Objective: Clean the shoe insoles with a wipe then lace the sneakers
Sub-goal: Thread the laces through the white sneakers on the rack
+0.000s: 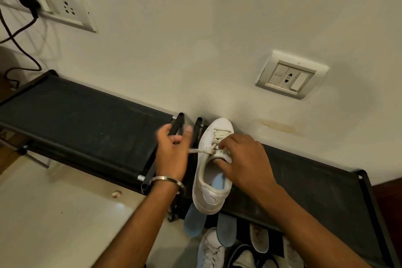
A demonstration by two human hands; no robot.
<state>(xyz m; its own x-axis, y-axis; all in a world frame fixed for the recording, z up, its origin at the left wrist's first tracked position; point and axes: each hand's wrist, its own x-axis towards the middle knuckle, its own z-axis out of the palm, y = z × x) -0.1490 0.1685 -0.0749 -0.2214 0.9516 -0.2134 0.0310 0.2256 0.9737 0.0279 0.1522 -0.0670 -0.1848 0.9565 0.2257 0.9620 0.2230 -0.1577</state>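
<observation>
A white sneaker [206, 183] stands on the black shoe rack [87, 124], toe toward the wall, with a light blue insole [218, 181] inside it. My right hand [243, 159] rests on the tongue and presses down near the eyelets. My left hand [171, 150], blurred by motion, pinches the white lace [200, 150] and draws it out to the left of the shoe. Two loose blue insoles [193, 222] lie just below the sneaker's heel. A second white sneaker [210, 250] sits lower down.
The rack runs along a cream wall with socket plates [291, 75] and a plugged black cable [26, 50] at upper left. Several other shoes [258, 239] fill the lower shelf. Pale floor [65, 213] spreads at lower left.
</observation>
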